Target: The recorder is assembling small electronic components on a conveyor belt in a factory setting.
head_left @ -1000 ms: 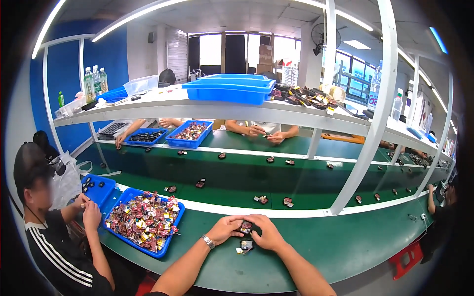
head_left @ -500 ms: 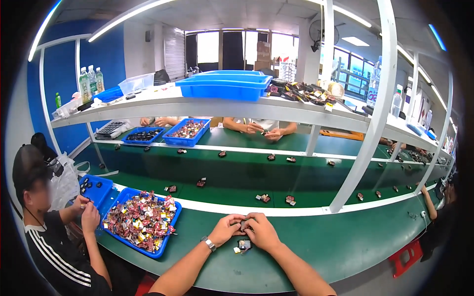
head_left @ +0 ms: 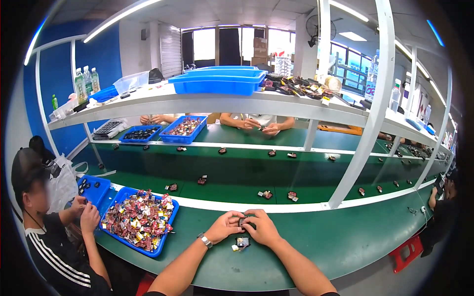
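A small dark part (head_left: 243, 221) sits pinched between both hands above the green bench (head_left: 345, 241), the left hand (head_left: 224, 226) and right hand (head_left: 263, 228) closed on it from either side, fingertips meeting over it. Just below the grip lies a second small piece (head_left: 241, 242), loose on the bench. Left of the grip, a blue tray (head_left: 159, 241) remains heaped with mixed small parts, suggesting much work is left. Beyond the grip, finished-looking pieces (head_left: 265, 194) ride the conveyor belt (head_left: 227, 175).
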The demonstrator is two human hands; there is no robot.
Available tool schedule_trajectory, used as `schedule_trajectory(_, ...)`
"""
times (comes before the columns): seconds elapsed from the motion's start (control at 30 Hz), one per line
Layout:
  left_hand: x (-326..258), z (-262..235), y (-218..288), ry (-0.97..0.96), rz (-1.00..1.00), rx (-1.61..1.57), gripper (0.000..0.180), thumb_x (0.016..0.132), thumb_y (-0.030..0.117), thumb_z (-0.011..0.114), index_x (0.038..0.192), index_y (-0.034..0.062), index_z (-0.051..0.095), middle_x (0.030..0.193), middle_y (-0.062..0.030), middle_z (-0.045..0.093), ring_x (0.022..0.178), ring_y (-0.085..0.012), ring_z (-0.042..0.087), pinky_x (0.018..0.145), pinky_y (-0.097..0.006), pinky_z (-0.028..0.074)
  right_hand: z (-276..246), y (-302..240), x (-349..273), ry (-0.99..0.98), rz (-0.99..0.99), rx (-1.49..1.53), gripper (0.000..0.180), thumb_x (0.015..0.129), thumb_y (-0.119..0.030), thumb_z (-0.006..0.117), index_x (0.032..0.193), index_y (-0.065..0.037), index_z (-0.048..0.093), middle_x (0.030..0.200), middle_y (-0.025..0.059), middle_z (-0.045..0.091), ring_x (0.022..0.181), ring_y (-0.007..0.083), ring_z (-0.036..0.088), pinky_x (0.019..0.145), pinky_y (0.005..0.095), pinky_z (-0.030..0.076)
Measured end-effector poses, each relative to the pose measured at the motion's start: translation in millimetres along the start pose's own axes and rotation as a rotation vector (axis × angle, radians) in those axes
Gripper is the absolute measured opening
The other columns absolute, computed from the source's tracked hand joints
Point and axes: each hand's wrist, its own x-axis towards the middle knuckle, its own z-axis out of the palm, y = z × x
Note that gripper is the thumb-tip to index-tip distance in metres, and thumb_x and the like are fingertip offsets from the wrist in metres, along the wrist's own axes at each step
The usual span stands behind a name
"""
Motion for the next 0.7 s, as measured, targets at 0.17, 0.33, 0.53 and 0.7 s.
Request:
schedule_trajectory(0.17,2.1,1.3,-2.2,-0.005,-0.004,-0.018,0.033,0.093,-0.003,0.053,0.124,0.0031,0.046,0.117,-0.0119,0.060,0.109,-0.0198,0.061,0.096,-0.036,0.052,-0.6,0.9,-1.8,-0.012,0.017,0.020,0.008,0.082,-0.013,0.068,0.088,-0.008,0.069,0.119,0.0056,0.059,0.114,0.0274,0.052,0.096,0.0375,0.046)
schedule_trajectory(0.33,1.0,0.7,-0.2,0.021,-0.058,0.001,0.031,0.094,-0.003,0.049,0.124,0.0042,0.046,0.116,-0.0107,0.061,0.107,-0.0199,0.062,0.095,-0.036,0.053,-6.3,-3.2,-1.9,-0.055,-0.029,0.125,0.010,0.081,-0.013,0.069,0.090,-0.008,0.069,0.119,0.0066,0.059,0.115,0.0278,0.052,0.097,0.0378,0.045)
schedule_trajectory(0.53,0.4,-1.6,-2.2,0.050,-0.050,-0.016,0.030,0.095,-0.002,0.047,0.124,0.0046,0.046,0.117,-0.0098,0.061,0.109,-0.0194,0.061,0.095,-0.036,0.052,0.7,-3.5,-2.2,0.015,-0.014,0.099,0.012,0.080,-0.012,0.070,0.091,-0.008,0.070,0.119,0.0067,0.059,0.113,0.0276,0.053,0.095,0.0373,0.047)
schedule_trajectory(0.7,0.5,-1.7,-0.3,0.056,-0.063,-0.036,0.029,0.095,-0.001,0.048,0.123,0.0052,0.046,0.119,-0.0098,0.060,0.112,-0.0190,0.059,0.096,-0.037,0.051,8.3,-4.8,-4.1,0.088,-0.001,0.091,0.013,0.080,-0.010,0.071,0.092,-0.009,0.072,0.116,0.0064,0.061,0.111,0.0264,0.054,0.092,0.0366,0.049)
